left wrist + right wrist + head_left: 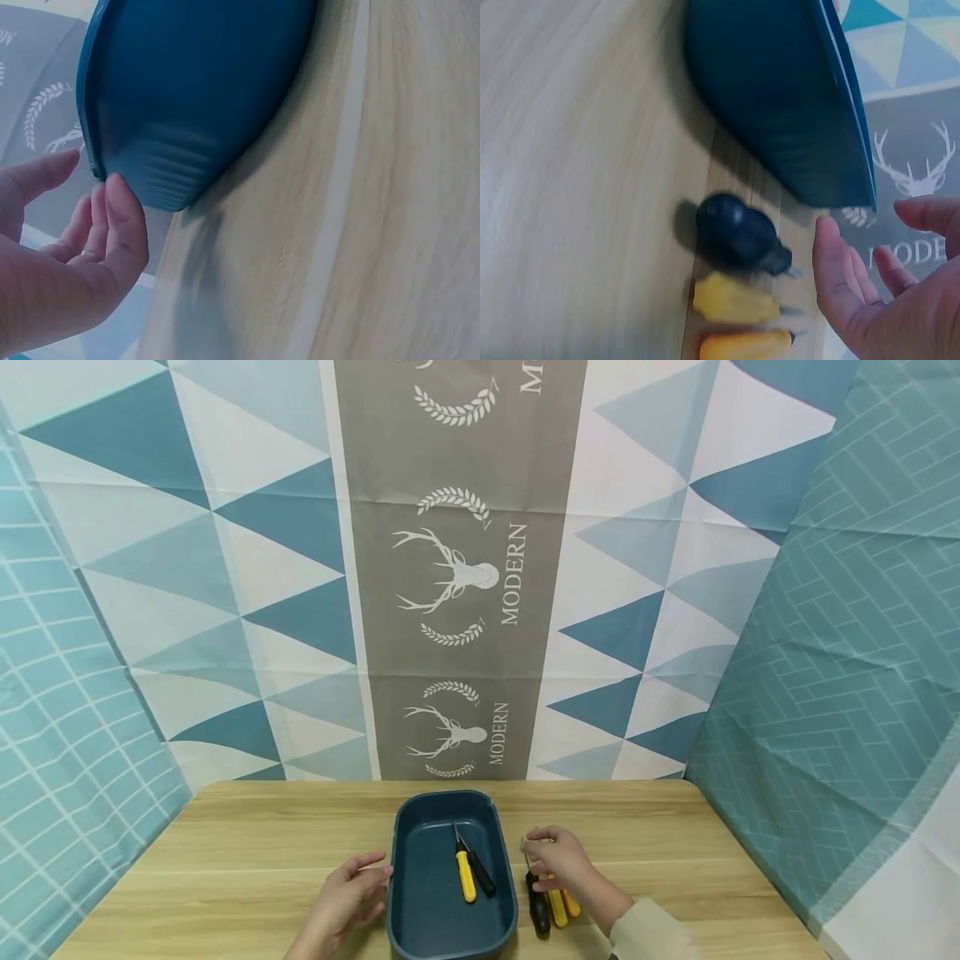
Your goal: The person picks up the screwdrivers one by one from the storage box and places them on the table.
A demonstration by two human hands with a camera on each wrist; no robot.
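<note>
A dark blue plastic bin [427,935] stands on the wooden table. Inside it lie a yellow-handled screwdriver [466,878] and a thin black-handled tool [481,873], side by side. My left hand [347,895] is at the bin's left rim, fingers loosely bent; whether the fingertips touch it I cannot tell. To the right of the bin, my right hand [558,858] hovers over the shaft ends of several tools, fingers apart with nothing between them. Beneath it are a thick black-handled screwdriver [735,231], a yellow-handled one [735,298] and an orange-handled one [744,346].
The wooden table [247,860] extends to both sides of the bin. Behind it hangs a patterned cloth [457,610] with triangles and deer heads. Teal cloths hang at the left [67,693] and right [840,693].
</note>
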